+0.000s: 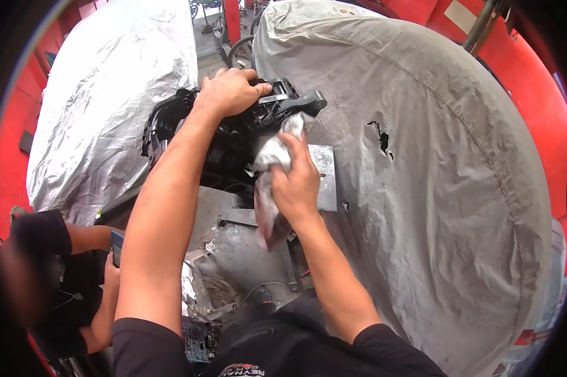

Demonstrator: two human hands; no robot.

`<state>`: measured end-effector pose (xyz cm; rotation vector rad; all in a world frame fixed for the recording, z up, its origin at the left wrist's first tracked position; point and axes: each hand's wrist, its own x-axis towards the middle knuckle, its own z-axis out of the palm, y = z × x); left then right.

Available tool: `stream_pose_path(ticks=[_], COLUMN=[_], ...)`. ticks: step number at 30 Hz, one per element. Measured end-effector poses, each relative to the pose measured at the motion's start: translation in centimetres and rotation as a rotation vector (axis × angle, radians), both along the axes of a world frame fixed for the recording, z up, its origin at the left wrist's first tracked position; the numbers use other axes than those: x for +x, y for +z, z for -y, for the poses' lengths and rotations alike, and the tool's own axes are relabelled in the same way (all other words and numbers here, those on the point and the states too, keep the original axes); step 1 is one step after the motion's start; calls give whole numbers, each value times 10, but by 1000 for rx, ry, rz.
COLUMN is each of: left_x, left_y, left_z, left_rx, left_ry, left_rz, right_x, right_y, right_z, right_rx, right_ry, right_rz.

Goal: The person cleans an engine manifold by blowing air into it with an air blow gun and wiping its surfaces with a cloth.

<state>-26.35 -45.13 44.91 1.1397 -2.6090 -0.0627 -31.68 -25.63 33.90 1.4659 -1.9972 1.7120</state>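
A black plastic engine part that looks like an intake manifold (233, 141) is held tilted up in front of me, above a metal surface. My left hand (230, 92) grips its top edge, fingers over the far side and thumb on the near face. Bunched in my right hand (296, 182) is a whitish rag (274, 154) with dark reddish stains, its loose end hanging below. The rag is close to the manifold's right side; whether it touches cannot be made out. A short arm with a round end sticks out at the manifold's upper right.
Silvery covers drape two large shapes, one at left (114, 94) and one at right (434, 157), the right one torn. A flat metal plate (326, 182) lies beside the rag. At lower left a person (51, 276) holds a phone (116, 248). Tools (199, 339) lie below.
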Motion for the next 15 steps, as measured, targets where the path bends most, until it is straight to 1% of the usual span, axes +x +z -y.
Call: stream_pose_path(ticks=[1, 5, 8, 11, 14, 15], left_x=[1, 6, 5, 5, 6, 6], left_y=[-2, 2, 4, 5, 7, 7], left_z=[-2, 5, 0, -6, -8, -7], left_rx=[15, 50, 51, 50, 62, 68], left_ry=[-19, -75, -57, -20, -17, -15], left_rz=[-2, -33, -40, -23, -13, -13], right_x=[-1, 2, -1, 0, 5, 7], right_y=[6, 12, 4, 3, 13, 17], right_z=[3, 10, 14, 14, 18, 19], right_rx=[58, 72, -48, -80, 1, -32], right_ry=[-16, -116, -146, -78, -70, -95], right_rz=[5, -60, -133, -195, 14, 38])
